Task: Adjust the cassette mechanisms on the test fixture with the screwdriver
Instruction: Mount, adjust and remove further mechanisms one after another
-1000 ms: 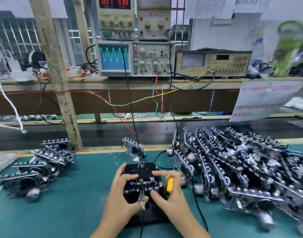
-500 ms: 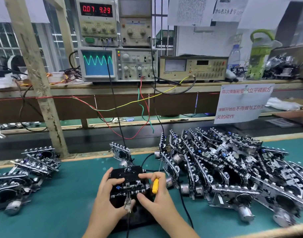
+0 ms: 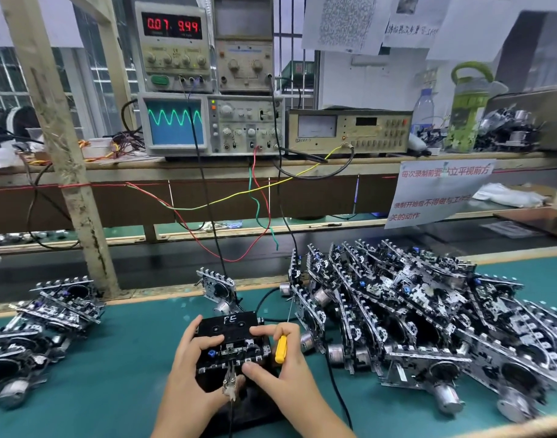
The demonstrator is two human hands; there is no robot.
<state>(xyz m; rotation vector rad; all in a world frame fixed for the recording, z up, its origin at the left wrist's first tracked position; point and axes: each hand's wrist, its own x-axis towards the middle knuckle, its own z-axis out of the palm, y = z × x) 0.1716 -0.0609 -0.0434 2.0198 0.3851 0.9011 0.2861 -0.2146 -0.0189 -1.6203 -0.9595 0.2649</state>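
We've got the left hand gripping the fixture, right hand clamped on the screwdriver. Mechanisms heaped on green counter; oscilloscope on the shelf.

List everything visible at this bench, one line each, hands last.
test fixture: one, black, marked FE, centre of green mat
screwdriver: one, yellow handle, in right hand
clip: one, metal, fixture's near edge
cassette mechanisms, right pile: many, silver and black
cassette mechanisms, left pile: several
single mechanism: one, upright behind fixture
oscilloscope: one, green wave, shelf
power supply: one, red digits, above oscilloscope
meter: one, beige, shelf
bottle: one, green, shelf right
notice: one, red text
left hand: grips fixture
right hand: holds screwdriver, thumb on fixture
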